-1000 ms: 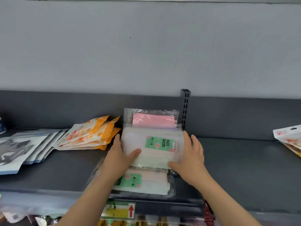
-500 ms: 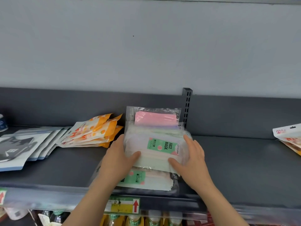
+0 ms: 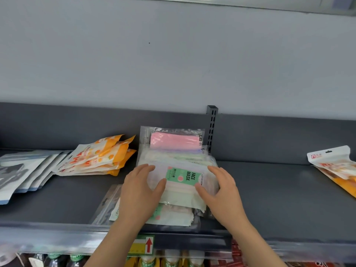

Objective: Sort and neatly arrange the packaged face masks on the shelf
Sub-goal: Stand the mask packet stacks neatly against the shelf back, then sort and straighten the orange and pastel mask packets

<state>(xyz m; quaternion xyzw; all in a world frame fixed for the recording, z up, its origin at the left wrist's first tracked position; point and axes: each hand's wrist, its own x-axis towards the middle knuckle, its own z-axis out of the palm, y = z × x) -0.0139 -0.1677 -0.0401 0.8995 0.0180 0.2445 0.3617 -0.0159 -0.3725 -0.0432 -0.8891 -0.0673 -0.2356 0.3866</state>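
The dark grey shelf runs the whole width of the view, with a grey wall behind it and a slotted upright post at the back. Far left lies a fan of grey-and-white packs, and just beside them a stack of orange packs. At the far right edge sits a lone orange-and-white pack, well apart from the rest.

In the middle is the work in hand: a stack of clear face mask packs, leaning back toward the post with a pink pack showing at the rear. The front pack, with its green label, lies between both hands. Below it, near the shelf lip, another clear pack lies flat and slightly askew.

The left hand presses the left edge of the labelled pack, fingers spread and thumb on its face. The right hand does the same on the right edge. Neither grip is closed; both lie open and flat against the plastic, squaring it up rather than lifting.

The step looks like aligning the clear packs into one tidy pile. The next move probably calls for a light inward squeeze from both sides, since the slippery film could slide, then bringing the flat pack below into line.
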